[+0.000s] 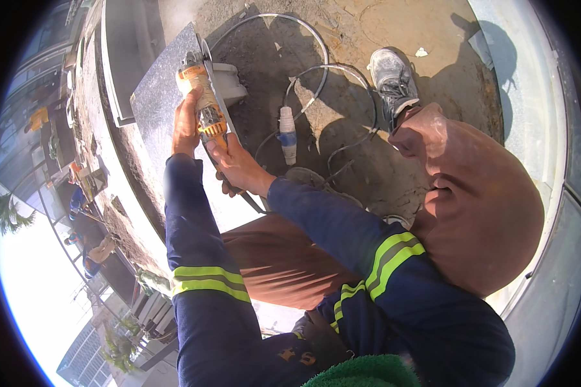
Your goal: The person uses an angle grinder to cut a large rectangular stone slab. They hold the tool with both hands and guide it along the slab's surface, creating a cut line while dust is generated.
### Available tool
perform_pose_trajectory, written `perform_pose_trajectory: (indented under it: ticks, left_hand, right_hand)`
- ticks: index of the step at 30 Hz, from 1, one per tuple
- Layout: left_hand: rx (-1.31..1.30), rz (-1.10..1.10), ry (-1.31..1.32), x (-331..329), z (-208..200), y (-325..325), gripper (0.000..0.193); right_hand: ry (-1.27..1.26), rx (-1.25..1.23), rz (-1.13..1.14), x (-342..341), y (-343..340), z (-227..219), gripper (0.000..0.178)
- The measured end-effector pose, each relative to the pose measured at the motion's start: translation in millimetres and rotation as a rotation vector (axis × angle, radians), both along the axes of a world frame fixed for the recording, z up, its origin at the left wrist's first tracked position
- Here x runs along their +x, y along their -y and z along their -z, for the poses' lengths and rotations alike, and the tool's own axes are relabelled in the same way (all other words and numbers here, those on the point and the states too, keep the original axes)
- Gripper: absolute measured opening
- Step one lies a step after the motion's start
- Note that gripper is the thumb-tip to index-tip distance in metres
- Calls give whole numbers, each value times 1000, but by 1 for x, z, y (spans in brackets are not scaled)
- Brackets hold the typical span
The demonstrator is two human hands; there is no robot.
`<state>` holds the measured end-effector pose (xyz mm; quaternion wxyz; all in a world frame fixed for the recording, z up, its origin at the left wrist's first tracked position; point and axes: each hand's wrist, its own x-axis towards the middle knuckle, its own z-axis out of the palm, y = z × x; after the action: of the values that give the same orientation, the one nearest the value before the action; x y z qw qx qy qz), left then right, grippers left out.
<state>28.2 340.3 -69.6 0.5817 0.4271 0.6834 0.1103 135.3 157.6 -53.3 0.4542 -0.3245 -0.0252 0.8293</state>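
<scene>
A yellow and grey angle grinder [208,111] is gripped in both hands over the edge of a grey stone slab [158,80]. My left hand [186,126] wraps round the side of its body, near the head. Behind it, my right hand [242,166] closes round the rear handle, where a dark cord leads off downward. The grinder's disc shows as a thin edge along the slab's right side; whether it touches the stone I cannot tell. A pale rounded block [228,82] is partly hidden behind the slab's edge.
A grey cable [326,48] loops over the dusty ground, with a white and blue plug connector [288,137] lying on it. My shoe [394,77] stands to the right. Pale panels [536,77] line the far right. At left, beyond a ledge, people [77,203] are at work lower down.
</scene>
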Motion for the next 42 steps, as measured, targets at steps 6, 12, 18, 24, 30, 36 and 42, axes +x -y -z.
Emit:
perform_pose_trajectory:
  ticks: [6,12,18,24,30,36,42]
  left_hand:
    - [4,-2,-4,4,-2,2,62]
    - [41,17,-2,-1,2,2,66]
    - [93,44,0,-1,3,3,66]
    - [94,45,-12,-9,9,-1,65]
    - [100,41,20,-10,14,-8,66]
    - [89,38,72,-11,16,-11,68]
    - [75,29,73,-18,19,-14,56]
  right_hand:
    - [-16,6,54,-6,-2,7,63]
    - [-8,6,37,-4,-3,6,62]
    - [65,39,101,-20,-7,18,58]
    - [40,93,118,-18,-5,23,54]
    - [39,124,157,-28,-9,34,65]
    - [49,101,171,-32,-15,40,70]
    - [16,85,102,-27,-14,39,70]
